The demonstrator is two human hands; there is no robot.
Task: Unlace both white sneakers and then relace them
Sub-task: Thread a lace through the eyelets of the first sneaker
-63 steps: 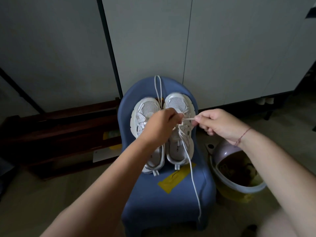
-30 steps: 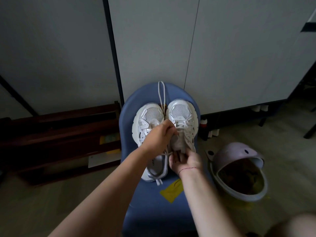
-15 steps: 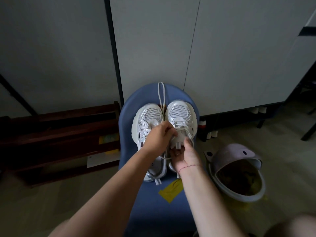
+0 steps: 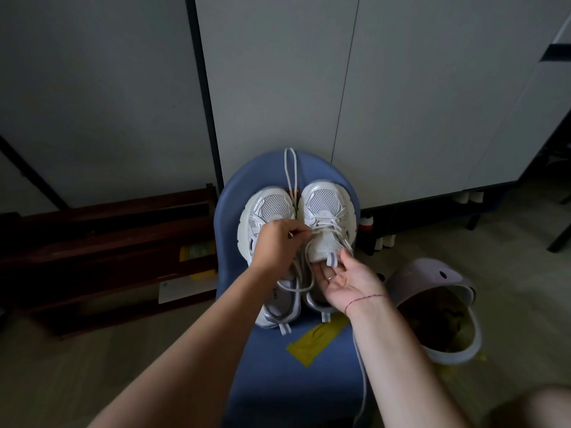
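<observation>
Two white sneakers stand side by side, toes away from me, on a blue chair. My left hand hovers over the left sneaker and pinches a white lace that crosses the right sneaker. My right hand lies palm up under the lifted tongue of the right sneaker, fingers loosely spread. A loose lace loop runs up between the toes onto the chair back. Another lace end hangs down off the chair's right side.
A yellow tape strip is stuck on the seat below the heels. A pale lilac bin with trash lies tipped on the floor to the right. Dark wooden planks lie left. Grey cabinet doors stand behind the chair.
My right hand left the lace it pulled sideways, dropped to the right sneaker's heel side and turned palm up under the tongue. My left hand stayed on the laces.
</observation>
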